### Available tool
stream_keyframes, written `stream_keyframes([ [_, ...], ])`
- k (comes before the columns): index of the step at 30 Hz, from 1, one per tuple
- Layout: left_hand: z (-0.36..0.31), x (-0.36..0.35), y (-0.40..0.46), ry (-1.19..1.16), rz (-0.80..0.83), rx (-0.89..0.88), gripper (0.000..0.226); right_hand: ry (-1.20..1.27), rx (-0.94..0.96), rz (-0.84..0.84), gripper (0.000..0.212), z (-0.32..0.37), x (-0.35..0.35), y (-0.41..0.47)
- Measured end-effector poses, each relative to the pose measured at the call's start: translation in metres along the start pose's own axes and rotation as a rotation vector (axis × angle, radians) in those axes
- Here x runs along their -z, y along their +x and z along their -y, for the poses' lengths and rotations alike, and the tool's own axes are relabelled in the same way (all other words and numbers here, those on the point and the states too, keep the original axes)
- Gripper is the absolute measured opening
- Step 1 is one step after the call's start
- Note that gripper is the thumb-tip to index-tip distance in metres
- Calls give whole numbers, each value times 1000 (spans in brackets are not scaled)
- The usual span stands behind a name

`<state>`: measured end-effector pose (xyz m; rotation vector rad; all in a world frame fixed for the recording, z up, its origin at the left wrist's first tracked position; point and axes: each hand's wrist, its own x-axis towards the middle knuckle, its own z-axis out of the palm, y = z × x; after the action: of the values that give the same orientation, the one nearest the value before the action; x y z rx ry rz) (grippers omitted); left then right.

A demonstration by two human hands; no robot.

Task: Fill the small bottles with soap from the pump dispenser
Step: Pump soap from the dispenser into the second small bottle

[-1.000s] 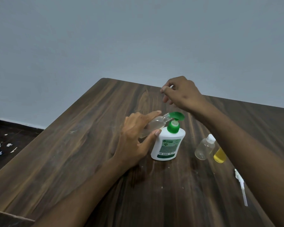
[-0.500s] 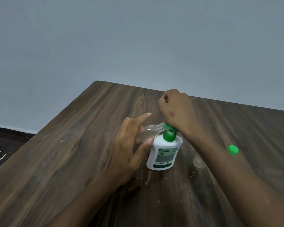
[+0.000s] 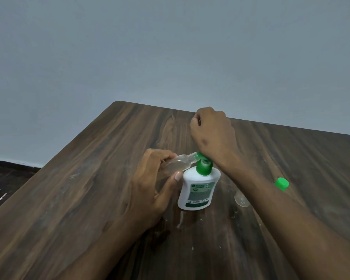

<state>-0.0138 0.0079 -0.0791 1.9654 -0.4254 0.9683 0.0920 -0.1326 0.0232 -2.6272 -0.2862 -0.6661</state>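
Two bare hands work over a dark wooden table (image 3: 73, 209) that meets a grey wall (image 3: 170, 47) at its far edge. Near the table's middle stands the white pump dispenser (image 3: 198, 190), upright, with its green pump head (image 3: 204, 166) on top. The right hand (image 3: 212, 136) comes in from the right; its wrist end rests on the pump head, and its fingers are curled loosely into a fist beyond the pump. Whether they hold anything I cannot tell. The left hand (image 3: 152, 184) grips a small clear bottle (image 3: 177, 165) just left of the dispenser. The fingers (image 3: 160, 156) curl over the far side of the bottle's body, and the thumb (image 3: 173, 179) presses up from the near side, its tip beside the dispenser's shoulder. That bottle lies tilted, almost on its side, with its open neck touching the pump's spout. To the right of the dispenser, partly hidden behind the right forearm, a second clear bottle (image 3: 240, 199) rests on the table. Farther right a green cap (image 3: 281, 183) shows above the forearm.
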Motion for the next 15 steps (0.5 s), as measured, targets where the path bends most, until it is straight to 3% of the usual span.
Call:
stream_keyframes([
  [15,6,-3,-3,21,-52,-43,27,-48,-18,-36,25,4,3,-6],
])
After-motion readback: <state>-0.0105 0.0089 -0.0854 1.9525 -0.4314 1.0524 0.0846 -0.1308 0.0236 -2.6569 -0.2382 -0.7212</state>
